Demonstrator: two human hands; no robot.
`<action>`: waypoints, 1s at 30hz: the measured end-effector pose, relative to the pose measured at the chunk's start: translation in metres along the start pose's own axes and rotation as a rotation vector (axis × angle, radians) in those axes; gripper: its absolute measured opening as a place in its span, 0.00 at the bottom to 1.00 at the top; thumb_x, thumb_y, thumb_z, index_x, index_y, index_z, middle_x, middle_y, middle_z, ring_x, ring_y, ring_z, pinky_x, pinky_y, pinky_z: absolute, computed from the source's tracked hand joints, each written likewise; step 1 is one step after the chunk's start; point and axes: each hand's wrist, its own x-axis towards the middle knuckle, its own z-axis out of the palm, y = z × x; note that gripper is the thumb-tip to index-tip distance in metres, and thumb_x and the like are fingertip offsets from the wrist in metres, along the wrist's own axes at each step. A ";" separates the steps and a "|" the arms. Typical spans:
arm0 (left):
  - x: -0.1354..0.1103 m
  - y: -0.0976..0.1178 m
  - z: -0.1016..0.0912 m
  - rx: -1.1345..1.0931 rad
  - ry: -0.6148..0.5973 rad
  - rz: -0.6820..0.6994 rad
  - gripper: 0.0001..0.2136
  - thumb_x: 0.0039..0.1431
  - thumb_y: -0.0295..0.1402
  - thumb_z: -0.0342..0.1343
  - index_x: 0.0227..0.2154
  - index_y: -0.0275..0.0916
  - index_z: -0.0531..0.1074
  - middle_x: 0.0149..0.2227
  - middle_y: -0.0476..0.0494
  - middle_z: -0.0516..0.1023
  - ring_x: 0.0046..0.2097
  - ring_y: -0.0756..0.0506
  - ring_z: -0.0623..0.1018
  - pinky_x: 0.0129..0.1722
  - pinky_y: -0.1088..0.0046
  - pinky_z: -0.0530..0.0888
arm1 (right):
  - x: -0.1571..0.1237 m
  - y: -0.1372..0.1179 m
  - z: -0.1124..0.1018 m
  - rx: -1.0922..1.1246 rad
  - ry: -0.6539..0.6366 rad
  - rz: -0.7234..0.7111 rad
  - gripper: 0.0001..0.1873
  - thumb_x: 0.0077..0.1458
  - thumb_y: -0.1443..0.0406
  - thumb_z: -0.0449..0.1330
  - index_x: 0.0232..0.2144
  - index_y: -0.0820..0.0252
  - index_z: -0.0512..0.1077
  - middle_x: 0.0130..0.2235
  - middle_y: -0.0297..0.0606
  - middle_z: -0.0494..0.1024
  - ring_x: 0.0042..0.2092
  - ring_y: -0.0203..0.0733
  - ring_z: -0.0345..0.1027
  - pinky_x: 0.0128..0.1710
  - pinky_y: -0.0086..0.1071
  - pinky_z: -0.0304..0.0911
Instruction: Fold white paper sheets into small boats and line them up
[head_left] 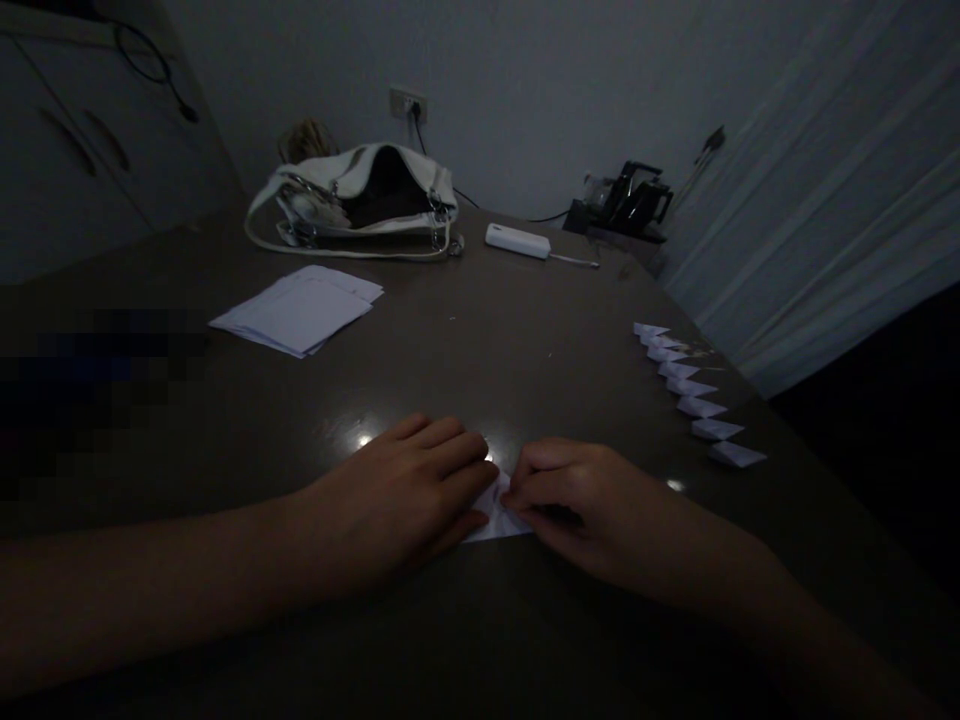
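A small folded piece of white paper (496, 518) lies on the dark table, between my two hands and partly hidden by them. My left hand (420, 490) rests over its left side, with thumb and fingers pressed on the paper. My right hand (577, 505) pinches its right edge between thumb and fingertips. To the right, several small folded white paper pieces (701, 407) stand in a slanting row along the table's side. A stack of flat white paper sheets (300, 310) lies at the back left.
A white handbag (360, 200) gapes at the back of the table (465, 370). Right of it lies a white power bank (517, 240) with a short cable. A black appliance (637, 200) stands beyond the far right corner, near a pale curtain (810, 180).
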 end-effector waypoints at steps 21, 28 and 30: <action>0.001 -0.004 -0.002 0.025 -0.053 -0.028 0.12 0.62 0.37 0.48 0.45 0.39 0.68 0.43 0.42 0.71 0.43 0.42 0.69 0.41 0.62 0.65 | 0.000 -0.002 -0.002 0.004 -0.015 0.000 0.08 0.55 0.74 0.55 0.33 0.63 0.74 0.35 0.37 0.72 0.36 0.35 0.64 0.36 0.27 0.58; 0.002 -0.005 -0.007 0.055 -0.044 -0.027 0.11 0.60 0.37 0.50 0.43 0.40 0.69 0.43 0.41 0.70 0.42 0.42 0.69 0.39 0.64 0.65 | 0.005 0.002 0.005 0.026 0.052 0.013 0.07 0.56 0.73 0.55 0.33 0.63 0.74 0.34 0.36 0.73 0.35 0.34 0.66 0.35 0.26 0.58; 0.003 -0.005 -0.008 0.048 -0.040 -0.027 0.11 0.60 0.38 0.50 0.43 0.40 0.70 0.43 0.42 0.70 0.43 0.42 0.70 0.39 0.64 0.65 | 0.008 0.006 0.008 0.039 0.119 0.065 0.05 0.56 0.72 0.57 0.32 0.63 0.74 0.33 0.35 0.73 0.34 0.34 0.66 0.34 0.27 0.58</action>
